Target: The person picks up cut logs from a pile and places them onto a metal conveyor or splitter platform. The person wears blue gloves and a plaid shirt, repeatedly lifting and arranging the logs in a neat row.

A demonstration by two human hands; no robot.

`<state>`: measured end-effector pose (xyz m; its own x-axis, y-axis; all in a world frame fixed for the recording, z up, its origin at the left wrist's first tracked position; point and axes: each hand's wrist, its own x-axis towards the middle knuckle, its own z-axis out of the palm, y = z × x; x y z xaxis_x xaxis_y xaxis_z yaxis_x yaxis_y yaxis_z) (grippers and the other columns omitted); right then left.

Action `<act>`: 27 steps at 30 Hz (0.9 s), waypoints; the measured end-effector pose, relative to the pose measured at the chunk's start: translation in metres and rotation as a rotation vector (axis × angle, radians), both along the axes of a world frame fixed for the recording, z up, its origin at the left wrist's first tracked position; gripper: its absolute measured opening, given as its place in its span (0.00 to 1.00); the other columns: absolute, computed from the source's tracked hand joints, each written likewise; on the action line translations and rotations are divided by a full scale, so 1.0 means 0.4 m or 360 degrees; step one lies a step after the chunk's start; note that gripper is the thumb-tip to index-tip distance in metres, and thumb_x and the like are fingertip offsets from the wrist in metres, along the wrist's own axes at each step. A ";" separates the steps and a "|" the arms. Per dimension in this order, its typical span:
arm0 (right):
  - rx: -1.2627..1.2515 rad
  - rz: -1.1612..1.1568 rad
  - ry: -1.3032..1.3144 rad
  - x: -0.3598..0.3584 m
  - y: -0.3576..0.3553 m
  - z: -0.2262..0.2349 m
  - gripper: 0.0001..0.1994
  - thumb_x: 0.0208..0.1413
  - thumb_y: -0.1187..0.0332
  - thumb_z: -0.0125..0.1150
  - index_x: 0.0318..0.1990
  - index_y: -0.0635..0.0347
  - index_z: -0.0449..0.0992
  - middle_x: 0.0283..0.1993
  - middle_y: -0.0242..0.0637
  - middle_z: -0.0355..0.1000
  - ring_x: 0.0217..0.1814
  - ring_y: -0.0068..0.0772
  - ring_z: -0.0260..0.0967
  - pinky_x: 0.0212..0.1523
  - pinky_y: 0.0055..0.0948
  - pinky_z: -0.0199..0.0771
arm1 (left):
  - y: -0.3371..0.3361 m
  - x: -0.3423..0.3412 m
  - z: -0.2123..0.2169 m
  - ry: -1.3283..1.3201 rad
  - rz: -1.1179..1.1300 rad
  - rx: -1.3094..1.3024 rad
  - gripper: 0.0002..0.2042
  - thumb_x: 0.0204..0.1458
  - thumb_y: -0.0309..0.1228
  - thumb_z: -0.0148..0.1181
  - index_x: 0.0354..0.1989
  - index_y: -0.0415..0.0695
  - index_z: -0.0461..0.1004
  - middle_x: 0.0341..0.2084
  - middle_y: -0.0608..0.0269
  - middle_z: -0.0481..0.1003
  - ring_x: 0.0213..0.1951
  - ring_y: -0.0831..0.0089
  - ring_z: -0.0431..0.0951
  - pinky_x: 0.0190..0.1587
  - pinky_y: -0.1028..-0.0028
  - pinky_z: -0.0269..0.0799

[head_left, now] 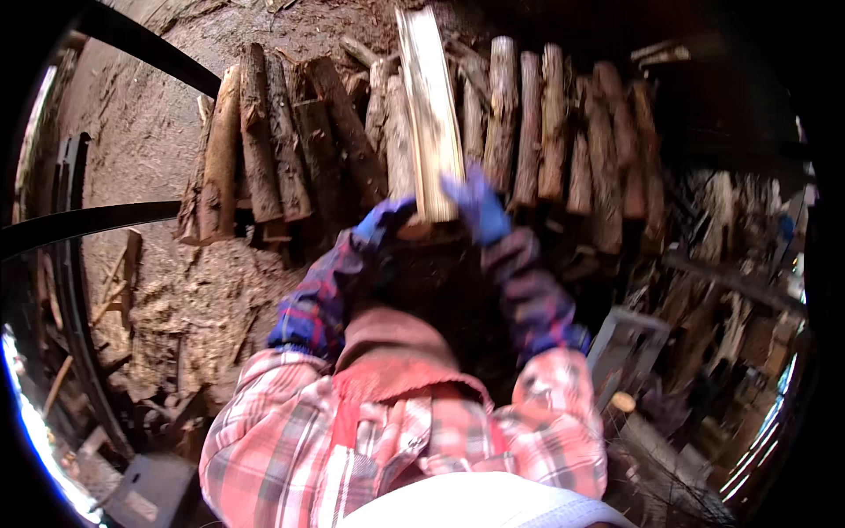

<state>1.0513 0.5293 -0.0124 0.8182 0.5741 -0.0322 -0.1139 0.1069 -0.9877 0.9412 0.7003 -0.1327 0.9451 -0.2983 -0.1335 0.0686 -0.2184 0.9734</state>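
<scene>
**One head-worn fisheye, looking steeply down**

A single view looks from the person's head, down past the plaid shirt (396,440) at close range, then forward over the row of logs (528,132) on the dirt ground (141,132). Straight edges bow toward the dark circular rim. No second view overlaps it.

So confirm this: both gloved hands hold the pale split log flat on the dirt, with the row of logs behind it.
Not quite. The head view shows the left hand and right hand holding the pale split log raised on end, not flat on the dirt. The row of logs does lie behind it.
</scene>
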 end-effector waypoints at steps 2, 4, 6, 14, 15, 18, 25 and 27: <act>0.0020 0.0080 -0.0408 0.126 0.089 0.195 0.20 0.59 0.67 0.54 0.59 0.57 0.67 0.58 0.38 0.67 0.58 0.32 0.65 0.60 0.33 0.64 | -0.029 -0.039 0.185 -0.0188 0.0171 -0.0582 0.30 0.44 0.26 0.66 0.58 0.39 0.64 0.51 0.55 0.70 0.53 0.68 0.70 0.56 0.68 0.64; 0.0294 0.0462 -0.0403 0.186 0.187 0.262 0.18 0.62 0.64 0.51 0.59 0.53 0.68 0.58 0.37 0.66 0.57 0.31 0.65 0.59 0.32 0.65 | -0.037 -0.103 0.229 -0.0226 0.0608 -0.0434 0.32 0.44 0.20 0.64 0.60 0.38 0.61 0.53 0.59 0.69 0.54 0.70 0.68 0.59 0.71 0.62; 0.0722 0.0706 0.0121 0.127 0.080 0.225 0.19 0.62 0.63 0.51 0.59 0.54 0.67 0.56 0.36 0.67 0.55 0.30 0.66 0.58 0.31 0.66 | -0.056 -0.174 0.263 -0.0026 0.0460 -0.0607 0.30 0.46 0.21 0.63 0.61 0.38 0.61 0.53 0.59 0.68 0.54 0.68 0.68 0.59 0.67 0.62; 0.0677 -0.0014 0.1353 -0.299 -0.259 0.043 0.33 0.56 0.46 0.55 0.57 0.68 0.65 0.51 0.51 0.70 0.52 0.40 0.70 0.56 0.39 0.70 | -0.283 -0.357 0.361 0.1325 0.0008 -0.1590 0.21 0.58 0.35 0.50 0.59 0.42 0.64 0.53 0.55 0.69 0.54 0.63 0.70 0.60 0.65 0.63; 0.0697 -0.0097 0.1286 -0.325 -0.309 0.032 0.32 0.56 0.46 0.55 0.55 0.68 0.66 0.50 0.50 0.71 0.51 0.40 0.70 0.55 0.38 0.71 | -0.309 -0.364 0.398 0.0864 -0.0263 -0.1242 0.24 0.57 0.38 0.52 0.61 0.41 0.62 0.53 0.58 0.69 0.54 0.68 0.69 0.59 0.67 0.63; 0.0425 -0.0442 0.0798 -0.396 -0.481 0.038 0.27 0.54 0.51 0.59 0.52 0.68 0.70 0.46 0.46 0.73 0.48 0.36 0.72 0.51 0.33 0.72 | -0.409 -0.353 0.368 0.0855 -0.0509 -0.1045 0.27 0.56 0.38 0.55 0.63 0.42 0.59 0.51 0.63 0.69 0.51 0.75 0.68 0.54 0.73 0.64; 0.0178 -0.1001 0.0049 -0.703 -0.754 0.265 0.45 0.43 0.65 0.73 0.67 0.59 0.49 0.57 0.38 0.62 0.59 0.34 0.61 0.61 0.35 0.62 | -0.777 -0.233 0.433 0.0910 -0.0049 -0.1738 0.19 0.60 0.27 0.46 0.61 0.43 0.63 0.52 0.52 0.71 0.54 0.65 0.70 0.57 0.66 0.64; -0.0791 -0.1206 -0.0761 -0.760 -0.838 0.107 0.41 0.48 0.63 0.70 0.66 0.59 0.51 0.59 0.40 0.62 0.61 0.35 0.60 0.61 0.35 0.61 | -0.929 -0.263 0.411 0.0256 -0.0075 -0.1292 0.19 0.60 0.26 0.46 0.60 0.41 0.64 0.53 0.51 0.70 0.56 0.64 0.69 0.59 0.67 0.62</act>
<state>0.7475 0.1943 0.0305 0.9499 -0.0887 0.2996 0.2309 -0.4468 -0.8643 0.8358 0.3286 0.0319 0.9170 -0.3989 0.0080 0.2287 0.5419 0.8087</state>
